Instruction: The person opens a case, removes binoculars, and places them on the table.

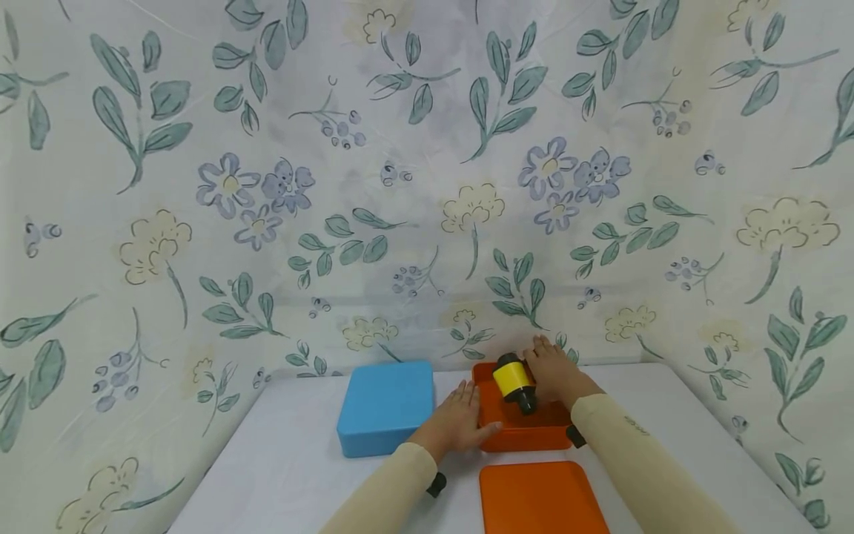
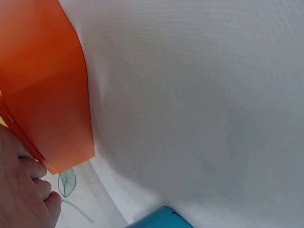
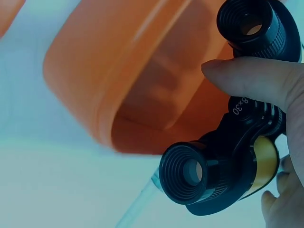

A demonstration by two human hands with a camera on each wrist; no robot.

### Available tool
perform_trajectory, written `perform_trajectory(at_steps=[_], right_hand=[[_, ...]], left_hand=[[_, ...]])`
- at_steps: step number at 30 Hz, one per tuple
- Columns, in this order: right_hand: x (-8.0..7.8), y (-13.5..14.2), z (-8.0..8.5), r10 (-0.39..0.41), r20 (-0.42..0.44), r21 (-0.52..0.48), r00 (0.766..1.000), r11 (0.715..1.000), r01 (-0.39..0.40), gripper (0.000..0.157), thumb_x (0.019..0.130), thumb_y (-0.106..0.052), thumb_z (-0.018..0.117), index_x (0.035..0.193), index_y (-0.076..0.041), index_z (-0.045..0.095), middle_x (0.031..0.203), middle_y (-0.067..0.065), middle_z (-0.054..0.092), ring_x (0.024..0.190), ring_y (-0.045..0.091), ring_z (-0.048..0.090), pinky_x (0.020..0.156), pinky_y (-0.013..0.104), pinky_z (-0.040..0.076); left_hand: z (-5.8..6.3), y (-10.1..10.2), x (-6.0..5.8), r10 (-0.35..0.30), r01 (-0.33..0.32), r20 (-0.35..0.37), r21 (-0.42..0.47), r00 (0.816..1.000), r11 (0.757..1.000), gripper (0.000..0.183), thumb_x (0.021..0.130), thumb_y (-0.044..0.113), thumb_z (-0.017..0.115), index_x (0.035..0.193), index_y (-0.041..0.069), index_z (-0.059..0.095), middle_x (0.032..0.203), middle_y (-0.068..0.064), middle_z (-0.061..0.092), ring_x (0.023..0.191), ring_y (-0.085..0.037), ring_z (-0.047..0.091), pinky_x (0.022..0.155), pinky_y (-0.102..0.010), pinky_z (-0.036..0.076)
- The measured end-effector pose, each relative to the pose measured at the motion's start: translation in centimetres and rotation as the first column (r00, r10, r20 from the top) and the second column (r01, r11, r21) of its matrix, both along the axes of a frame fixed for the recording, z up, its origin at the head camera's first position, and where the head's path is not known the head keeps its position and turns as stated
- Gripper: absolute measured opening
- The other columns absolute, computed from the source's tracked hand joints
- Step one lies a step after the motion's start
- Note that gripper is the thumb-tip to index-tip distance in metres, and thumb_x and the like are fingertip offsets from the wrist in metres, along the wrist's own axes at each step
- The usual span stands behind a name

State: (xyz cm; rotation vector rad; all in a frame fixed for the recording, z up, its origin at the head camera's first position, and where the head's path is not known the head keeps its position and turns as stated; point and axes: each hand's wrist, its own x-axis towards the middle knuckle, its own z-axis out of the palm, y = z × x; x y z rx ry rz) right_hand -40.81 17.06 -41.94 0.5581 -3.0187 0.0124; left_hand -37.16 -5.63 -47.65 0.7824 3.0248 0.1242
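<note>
My right hand [image 1: 552, 371] grips a pair of black and yellow binoculars [image 3: 213, 166] over the orange box [image 1: 527, 439]. The right wrist view shows its thumb lying across the middle of the binoculars, near an "8x30" mark, with both eyepieces facing the camera. At the box's left side rests my left hand [image 1: 457, 419], fingers straight along the rim and thumb stretched toward the front wall. Up close in the left wrist view, those fingers [image 2: 35, 185] touch the orange box's edge [image 2: 47, 161]. The inside of the box is partly hidden by the binoculars and right hand.
A blue box [image 1: 387, 404] stands left of the orange one, just beyond my left hand. Nearer to me lies an orange lid [image 1: 540, 497], flat on the white table [image 1: 280, 445]. Behind the table hangs a flowered cloth [image 1: 427, 222].
</note>
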Motion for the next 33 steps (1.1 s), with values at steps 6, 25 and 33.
perform_trajectory(at_steps=[6,25,33], right_hand=[[0.2,1.5,0.7,-0.005,0.014,-0.006,1.000,1.000,0.005,0.093,0.062,-0.032,0.092,0.135,0.002,0.045,0.151,0.032,0.026,0.140,0.047,0.019,0.111,0.059,0.021],[0.8,7.7,1.0,-0.075,0.016,-0.021,0.997,0.997,0.075,0.108,0.054,-0.023,0.096,0.140,0.008,0.039,0.151,0.034,0.024,0.139,0.051,0.018,0.109,0.062,0.020],[1.2,10.8,-0.2,-0.099,0.003,-0.026,0.995,0.995,0.099,0.107,0.053,-0.023,0.097,0.137,0.011,0.041,0.148,0.038,0.025,0.136,0.054,0.020,0.108,0.064,0.020]], left_hand=[[-0.3,-0.1,-0.1,0.001,-0.001,-0.003,0.003,1.000,1.000,0.097,0.090,0.076,0.028,0.153,0.002,0.026,0.158,-0.013,0.023,0.146,-0.028,0.018,0.116,-0.041,0.019],[-0.4,0.0,0.2,-0.005,0.005,0.007,0.008,1.000,1.000,0.095,0.092,0.074,0.029,0.154,0.002,0.022,0.160,-0.013,0.020,0.146,-0.028,0.015,0.116,-0.041,0.017],[-0.4,-0.2,0.1,-0.021,0.021,-0.011,0.000,1.000,1.000,0.097,0.091,0.075,0.025,0.154,0.001,0.022,0.160,-0.014,0.019,0.146,-0.028,0.015,0.116,-0.041,0.016]])
